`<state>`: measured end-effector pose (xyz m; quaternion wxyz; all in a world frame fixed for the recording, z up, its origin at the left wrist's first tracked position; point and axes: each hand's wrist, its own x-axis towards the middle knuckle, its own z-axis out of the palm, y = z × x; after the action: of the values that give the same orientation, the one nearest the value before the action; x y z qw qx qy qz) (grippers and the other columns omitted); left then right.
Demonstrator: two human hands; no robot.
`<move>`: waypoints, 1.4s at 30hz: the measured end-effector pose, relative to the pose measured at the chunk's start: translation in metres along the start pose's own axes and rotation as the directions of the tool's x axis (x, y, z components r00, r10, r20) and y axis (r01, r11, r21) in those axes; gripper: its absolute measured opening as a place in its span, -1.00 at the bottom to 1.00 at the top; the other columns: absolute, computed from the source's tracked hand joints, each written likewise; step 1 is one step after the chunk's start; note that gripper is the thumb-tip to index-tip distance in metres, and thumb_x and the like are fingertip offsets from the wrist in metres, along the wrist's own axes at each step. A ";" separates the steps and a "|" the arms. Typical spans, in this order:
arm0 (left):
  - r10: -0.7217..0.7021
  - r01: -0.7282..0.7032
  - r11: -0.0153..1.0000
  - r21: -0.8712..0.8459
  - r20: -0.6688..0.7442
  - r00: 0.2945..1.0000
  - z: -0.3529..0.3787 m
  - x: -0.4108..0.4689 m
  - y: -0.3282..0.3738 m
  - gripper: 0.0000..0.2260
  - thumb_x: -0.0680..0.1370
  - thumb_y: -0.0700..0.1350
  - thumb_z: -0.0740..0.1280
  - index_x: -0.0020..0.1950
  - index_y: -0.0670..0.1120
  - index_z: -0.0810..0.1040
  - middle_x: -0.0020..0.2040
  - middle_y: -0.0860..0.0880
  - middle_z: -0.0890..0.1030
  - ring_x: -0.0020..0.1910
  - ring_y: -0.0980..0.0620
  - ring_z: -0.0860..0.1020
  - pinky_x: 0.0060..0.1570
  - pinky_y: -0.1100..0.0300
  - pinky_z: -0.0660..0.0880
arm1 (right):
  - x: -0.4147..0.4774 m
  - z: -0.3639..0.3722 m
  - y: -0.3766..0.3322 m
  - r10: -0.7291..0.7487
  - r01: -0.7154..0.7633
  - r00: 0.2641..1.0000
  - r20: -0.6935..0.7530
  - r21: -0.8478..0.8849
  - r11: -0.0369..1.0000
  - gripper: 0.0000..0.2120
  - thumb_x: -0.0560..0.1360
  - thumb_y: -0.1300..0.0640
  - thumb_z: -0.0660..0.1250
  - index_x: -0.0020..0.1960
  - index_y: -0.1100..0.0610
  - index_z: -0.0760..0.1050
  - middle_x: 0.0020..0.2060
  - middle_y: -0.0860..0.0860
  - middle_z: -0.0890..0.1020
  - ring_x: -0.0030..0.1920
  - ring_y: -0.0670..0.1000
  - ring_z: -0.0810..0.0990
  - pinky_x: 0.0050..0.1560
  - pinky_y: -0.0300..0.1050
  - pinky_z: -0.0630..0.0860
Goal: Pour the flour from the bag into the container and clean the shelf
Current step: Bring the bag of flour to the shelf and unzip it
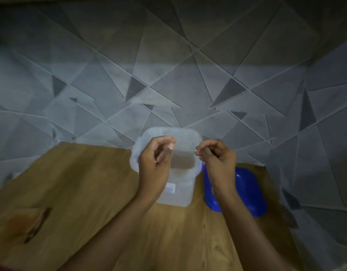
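The left hand [155, 160] and right hand [217, 155] curl, fingertips pinched, over the container [181, 192]; whether they hold anything is unclear. Best kept centred, clear of the lid [247, 192] at 3 o'clock.

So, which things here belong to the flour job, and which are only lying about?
Job: clear container, open; blue lid beside it; wooden shelf; left hand and right hand above the container. No flour bag in view.
Just there: patterned wall; brown patch on the shelf, stain or grain unclear.
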<state>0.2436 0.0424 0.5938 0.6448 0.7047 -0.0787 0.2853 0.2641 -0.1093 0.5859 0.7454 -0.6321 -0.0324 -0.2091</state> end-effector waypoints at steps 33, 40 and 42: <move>0.437 -0.203 0.846 0.494 -0.423 0.794 -0.381 0.228 0.201 -0.87 0.58 -0.12 0.40 0.11 -0.08 0.62 -0.03 0.02 0.70 -0.03 0.13 0.66 -0.03 0.30 0.58 | 0.038 0.430 -0.215 -0.541 0.478 0.779 0.318 0.259 0.839 -0.91 0.50 0.24 0.41 -0.13 0.08 0.63 -0.28 -0.02 0.68 -0.20 0.01 0.68 -0.06 0.16 0.67; 0.438 -0.084 0.788 0.610 -0.459 0.773 -0.414 0.285 0.206 -0.83 0.59 -0.10 0.37 0.16 -0.11 0.60 0.01 -0.03 0.66 -0.03 0.09 0.61 -0.21 0.44 0.44 | 0.081 0.498 -0.230 -0.578 0.519 0.725 0.375 0.254 0.816 -0.96 0.51 0.21 0.44 -0.10 0.10 0.63 -0.24 -0.02 0.69 -0.18 0.01 0.70 -0.05 0.11 0.69; 0.434 -0.063 0.773 0.631 -0.454 0.778 -0.426 0.306 0.208 -0.81 0.59 -0.09 0.37 0.17 -0.11 0.59 0.02 -0.04 0.65 0.00 0.06 0.61 -0.19 0.39 0.45 | 0.094 0.522 -0.233 -0.594 0.550 0.696 0.404 0.232 0.802 -0.99 0.52 0.19 0.44 -0.08 0.10 0.63 -0.22 -0.03 0.69 -0.17 0.00 0.70 -0.02 0.08 0.69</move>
<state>0.2684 0.4951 0.9306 0.3431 0.7285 0.1142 0.5817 0.3805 0.3372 0.9353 0.6425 -0.5856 -0.4114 -0.2738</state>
